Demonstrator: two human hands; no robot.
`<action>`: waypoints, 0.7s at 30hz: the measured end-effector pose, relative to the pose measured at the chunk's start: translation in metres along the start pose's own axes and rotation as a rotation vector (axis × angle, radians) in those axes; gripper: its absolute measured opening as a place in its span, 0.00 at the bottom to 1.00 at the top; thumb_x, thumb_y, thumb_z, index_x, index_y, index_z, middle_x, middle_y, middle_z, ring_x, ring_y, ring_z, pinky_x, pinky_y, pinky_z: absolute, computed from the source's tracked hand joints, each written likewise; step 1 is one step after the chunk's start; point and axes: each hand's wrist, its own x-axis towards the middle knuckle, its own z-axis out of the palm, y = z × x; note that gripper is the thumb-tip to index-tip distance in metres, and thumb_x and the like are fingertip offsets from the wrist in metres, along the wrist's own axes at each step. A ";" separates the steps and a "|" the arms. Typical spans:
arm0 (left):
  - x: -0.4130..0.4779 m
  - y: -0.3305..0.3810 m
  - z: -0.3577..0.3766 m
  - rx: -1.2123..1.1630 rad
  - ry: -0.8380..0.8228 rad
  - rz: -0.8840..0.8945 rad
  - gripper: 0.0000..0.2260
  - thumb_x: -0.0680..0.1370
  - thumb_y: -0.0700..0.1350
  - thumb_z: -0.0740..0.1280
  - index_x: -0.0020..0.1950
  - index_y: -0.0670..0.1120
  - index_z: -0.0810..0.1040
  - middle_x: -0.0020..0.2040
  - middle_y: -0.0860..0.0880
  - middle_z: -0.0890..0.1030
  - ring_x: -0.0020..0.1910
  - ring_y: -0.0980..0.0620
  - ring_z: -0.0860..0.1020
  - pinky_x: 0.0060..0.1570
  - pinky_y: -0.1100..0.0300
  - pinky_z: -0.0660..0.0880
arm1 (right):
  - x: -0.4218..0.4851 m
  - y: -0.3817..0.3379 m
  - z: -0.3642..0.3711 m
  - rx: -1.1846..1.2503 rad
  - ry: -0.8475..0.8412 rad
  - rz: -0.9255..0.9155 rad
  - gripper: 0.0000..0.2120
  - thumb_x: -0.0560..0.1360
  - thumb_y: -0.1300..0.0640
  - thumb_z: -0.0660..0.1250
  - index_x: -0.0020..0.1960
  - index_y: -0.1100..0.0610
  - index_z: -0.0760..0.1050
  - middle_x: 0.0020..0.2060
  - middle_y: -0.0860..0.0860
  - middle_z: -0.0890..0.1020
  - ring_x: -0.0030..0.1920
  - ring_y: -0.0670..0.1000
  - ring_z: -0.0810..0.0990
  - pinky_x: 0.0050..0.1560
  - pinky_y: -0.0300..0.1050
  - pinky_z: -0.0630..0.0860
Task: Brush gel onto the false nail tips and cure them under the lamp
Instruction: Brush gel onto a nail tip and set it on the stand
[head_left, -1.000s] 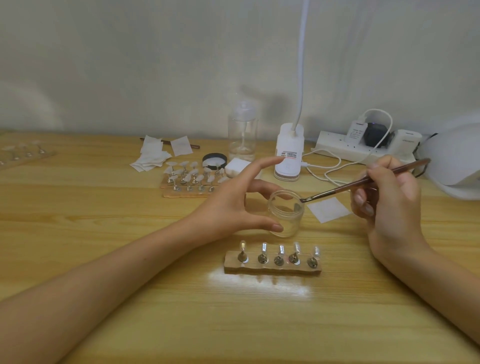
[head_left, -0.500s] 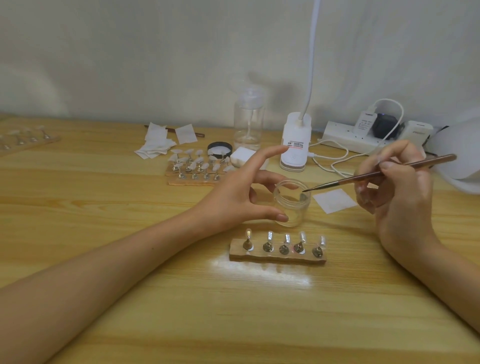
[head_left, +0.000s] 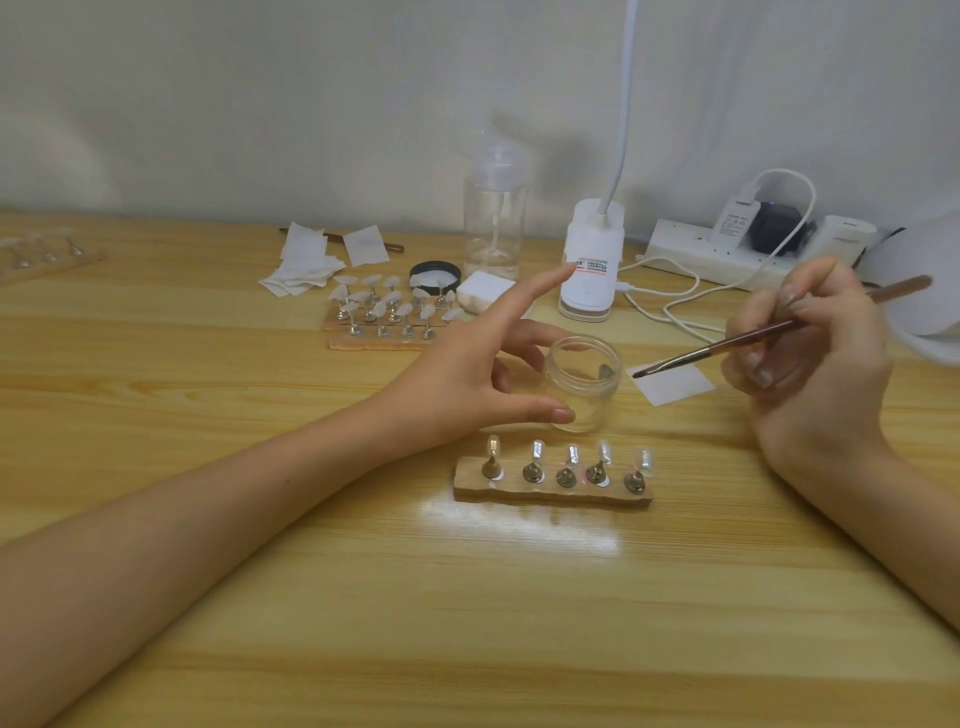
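Left hand (head_left: 457, 374) pinches the clear jar (head_left: 584, 382) between thumb and a finger, index stretched out. Right hand (head_left: 810, 358) has its fingers clamped on the brush (head_left: 727, 345), bristles just right of the jar. Five nail tips (head_left: 571, 456) stand on their wooden holder (head_left: 553, 493), just in front of the jar.

The left hand (head_left: 467, 374) grips a clear jar (head_left: 583, 382) mid-tabletop; the right hand (head_left: 810, 358) holds a brush (head_left: 769, 335), its tip beside the jar's rim, behind a holder (head_left: 550, 491) of five tips.
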 end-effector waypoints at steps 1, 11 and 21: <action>0.000 0.000 -0.001 0.021 -0.024 -0.005 0.49 0.70 0.44 0.80 0.82 0.57 0.53 0.61 0.59 0.82 0.57 0.58 0.80 0.43 0.69 0.74 | 0.000 0.000 0.000 0.020 0.013 0.023 0.05 0.70 0.61 0.52 0.39 0.52 0.63 0.24 0.49 0.70 0.24 0.48 0.61 0.25 0.36 0.59; -0.026 0.011 -0.017 -0.115 0.100 0.041 0.10 0.84 0.53 0.59 0.60 0.48 0.71 0.46 0.51 0.85 0.46 0.52 0.85 0.40 0.59 0.78 | 0.006 0.002 0.003 0.157 0.029 0.236 0.13 0.78 0.61 0.48 0.39 0.53 0.65 0.22 0.49 0.65 0.22 0.46 0.57 0.19 0.35 0.53; -0.037 0.024 -0.017 0.161 -0.341 0.149 0.30 0.69 0.54 0.80 0.62 0.56 0.64 0.55 0.59 0.77 0.54 0.59 0.76 0.43 0.72 0.71 | 0.008 0.003 0.000 0.199 0.060 0.283 0.12 0.79 0.60 0.50 0.38 0.54 0.66 0.22 0.48 0.67 0.21 0.45 0.58 0.18 0.35 0.54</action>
